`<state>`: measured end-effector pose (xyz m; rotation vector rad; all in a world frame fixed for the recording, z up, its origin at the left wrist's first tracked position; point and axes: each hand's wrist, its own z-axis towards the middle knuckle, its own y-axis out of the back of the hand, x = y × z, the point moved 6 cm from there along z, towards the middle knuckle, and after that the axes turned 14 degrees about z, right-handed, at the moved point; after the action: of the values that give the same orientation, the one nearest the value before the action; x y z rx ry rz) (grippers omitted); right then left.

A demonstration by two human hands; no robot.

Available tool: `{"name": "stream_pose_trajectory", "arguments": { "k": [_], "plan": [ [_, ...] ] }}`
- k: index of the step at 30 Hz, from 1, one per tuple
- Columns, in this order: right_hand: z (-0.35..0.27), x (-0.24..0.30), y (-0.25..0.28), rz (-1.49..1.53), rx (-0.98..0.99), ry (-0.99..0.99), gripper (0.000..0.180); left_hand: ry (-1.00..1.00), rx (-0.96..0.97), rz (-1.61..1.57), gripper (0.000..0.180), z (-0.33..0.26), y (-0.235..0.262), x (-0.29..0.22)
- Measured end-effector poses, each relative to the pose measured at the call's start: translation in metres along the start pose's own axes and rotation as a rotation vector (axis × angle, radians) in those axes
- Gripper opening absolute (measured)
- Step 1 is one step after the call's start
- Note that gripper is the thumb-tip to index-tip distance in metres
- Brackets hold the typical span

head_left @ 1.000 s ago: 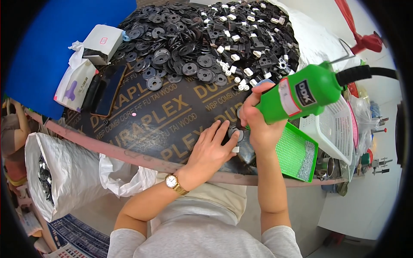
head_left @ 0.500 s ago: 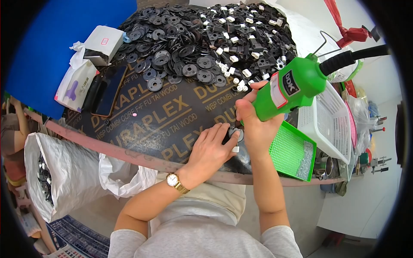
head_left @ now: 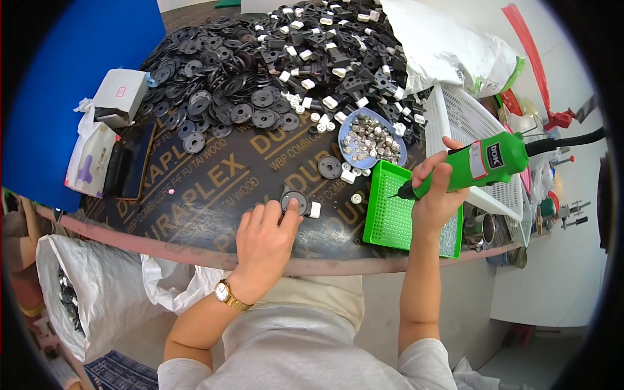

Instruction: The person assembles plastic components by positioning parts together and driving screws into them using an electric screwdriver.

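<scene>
My left hand point(head_left: 265, 244) presses its fingertips on a black round disc part point(head_left: 294, 200) with a white plastic piece point(head_left: 314, 209) at its side, lying on the dark board table point(head_left: 214, 188). My right hand point(head_left: 434, 192) grips a green electric screwdriver point(head_left: 478, 162), lifted above the green mesh tray point(head_left: 390, 211), its tip pointing left. A cable runs from the tool to the right. A blue bowl of small metal screws point(head_left: 372, 138) sits just beyond the tray.
A big heap of black discs point(head_left: 214, 91) and black-and-white parts point(head_left: 338, 52) fills the far table. A phone point(head_left: 135, 159), tissue pack point(head_left: 90, 159) and small box point(head_left: 120, 96) lie left. A white basket point(head_left: 468, 123) and plastic bag point(head_left: 448, 45) stand right. A sack point(head_left: 78, 305) hangs below the edge.
My right hand has lifted the screwdriver off the disc part and swung it right, over the green tray. My left hand stays on the disc.
</scene>
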<state>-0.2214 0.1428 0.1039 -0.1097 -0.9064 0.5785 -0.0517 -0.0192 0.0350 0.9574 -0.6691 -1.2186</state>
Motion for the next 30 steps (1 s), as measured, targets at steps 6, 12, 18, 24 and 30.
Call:
{"name": "stream_pose_trajectory", "arguments": {
  "k": [6, 12, 18, 24, 30],
  "plan": [
    [-0.003, -0.01, 0.01, -0.012, 0.018, 0.0, 0.043, 0.021, -0.031, -0.018, 0.028, 0.002, 0.0, -0.003],
    [-0.003, -0.013, 0.011, 0.026, 0.023, 0.007, 0.044, 0.021, -0.023, -0.078, 0.028, 0.003, -0.002, 0.0],
    [-0.004, -0.017, 0.01, 0.033, 0.027, -0.024, 0.039, -0.029, -0.078, -0.145, 0.026, 0.008, -0.004, 0.005],
    [-0.001, -0.003, 0.002, 0.004, 0.041, 0.039, 0.045, -0.034, -0.067, -0.319, 0.024, 0.015, -0.009, 0.006],
    [-0.011, 0.007, -0.059, 0.269, 0.155, -0.03, 0.066, 0.037, 0.019, -0.497, 0.026, 0.013, -0.018, 0.011]
  ]
}}
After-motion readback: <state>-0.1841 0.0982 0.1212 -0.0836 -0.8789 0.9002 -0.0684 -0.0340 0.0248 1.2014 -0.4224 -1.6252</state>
